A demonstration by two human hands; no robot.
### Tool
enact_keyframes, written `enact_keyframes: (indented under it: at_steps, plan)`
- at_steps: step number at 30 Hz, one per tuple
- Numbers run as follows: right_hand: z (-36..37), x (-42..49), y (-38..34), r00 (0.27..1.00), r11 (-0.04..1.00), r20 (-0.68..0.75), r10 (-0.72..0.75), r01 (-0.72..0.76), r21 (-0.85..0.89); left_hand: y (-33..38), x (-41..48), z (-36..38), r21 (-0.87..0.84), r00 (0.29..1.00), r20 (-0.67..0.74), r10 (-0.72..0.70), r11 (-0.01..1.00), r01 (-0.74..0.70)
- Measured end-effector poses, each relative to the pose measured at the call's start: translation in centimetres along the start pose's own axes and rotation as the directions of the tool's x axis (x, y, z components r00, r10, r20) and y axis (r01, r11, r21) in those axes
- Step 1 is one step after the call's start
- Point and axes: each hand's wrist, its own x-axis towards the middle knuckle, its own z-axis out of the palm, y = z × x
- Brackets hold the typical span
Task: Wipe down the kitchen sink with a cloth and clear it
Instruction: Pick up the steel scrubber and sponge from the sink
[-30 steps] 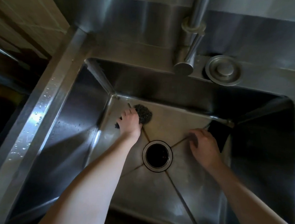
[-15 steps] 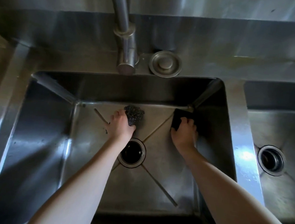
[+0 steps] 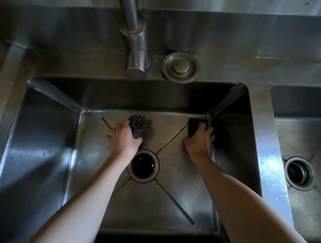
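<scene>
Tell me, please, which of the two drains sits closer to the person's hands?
The drain in the basin where both hands work, right beside the left hand; the other drain lies in the separate basin to the right.

We have one view: head-worn wide-angle camera, looking forward and steeply down into deep stainless steel sink basin (image 3: 44, 153). Close range; we see basin fill most of frame, edges bowed by lens. Our forearms enter from bottom edge; left hand (image 3: 125, 138) gripping grey wire-wool scourer (image 3: 140, 126) and right hand (image 3: 199, 143) gripping black flat sponge (image 3: 195, 126) sit near centre. Brushed steel tap (image 3: 135, 46) at top edge, second steel basin (image 3: 299, 210) cut by right edge.
</scene>
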Motion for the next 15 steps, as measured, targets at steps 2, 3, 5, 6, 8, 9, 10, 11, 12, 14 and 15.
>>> enact_keyframes:
  at_steps: [2,3,5,6,8,9,10,11,12,14,15]
  plan:
    - [-0.1,-0.1,0.0,1.0,1.0,0.004,-0.013,0.013,0.0,-0.4,-0.1,-0.5,-0.004,1.0,-0.013,-0.001,1.0,0.0]
    - [-0.1,-0.2,0.0,1.0,1.0,0.013,-0.02,0.02,-0.004,-0.5,-0.1,-0.8,-0.007,1.0,-0.019,-0.003,1.0,0.003]
    - [0.0,-0.5,0.1,0.999,1.0,0.048,-0.016,0.017,-0.022,-0.9,-0.4,-1.4,-0.012,1.0,-0.03,-0.011,1.0,0.01]
    - [0.1,-0.7,0.1,0.998,0.999,0.062,-0.011,0.013,-0.039,-1.1,-0.5,-1.7,-0.013,0.999,-0.035,-0.014,1.0,0.013]
    - [0.4,-1.3,0.2,0.998,0.998,0.06,-0.004,0.008,-0.066,-1.5,-0.8,-2.1,-0.016,0.999,-0.047,-0.016,1.0,0.015]
    - [0.5,-1.4,0.3,0.999,0.997,0.052,-0.006,0.009,-0.072,-1.6,-0.9,-2.2,-0.019,0.999,-0.052,-0.016,1.0,0.015]
    - [0.6,-1.5,0.3,0.999,0.997,0.047,-0.011,0.014,-0.072,-1.9,-1.0,-2.4,-0.023,0.998,-0.055,-0.019,1.0,0.018]
    - [0.6,-1.5,0.3,0.999,0.998,0.047,-0.019,0.022,-0.065,-2.1,-1.1,-2.5,-0.024,0.998,-0.059,-0.023,0.999,0.021]
    - [0.7,-1.5,0.4,0.998,0.998,0.049,-0.029,0.032,-0.057,-2.3,-1.3,-2.6,-0.022,0.997,-0.066,-0.026,0.999,0.025]
    - [0.6,-1.4,0.4,0.998,0.997,0.054,-0.043,0.047,-0.06,-2.7,-1.6,-2.7,-0.025,0.996,-0.082,-0.03,0.999,0.028]
    - [0.6,-1.3,0.4,0.997,0.996,0.056,-0.05,0.054,-0.071,-2.9,-1.7,-2.8,-0.028,0.995,-0.091,-0.03,0.999,0.028]
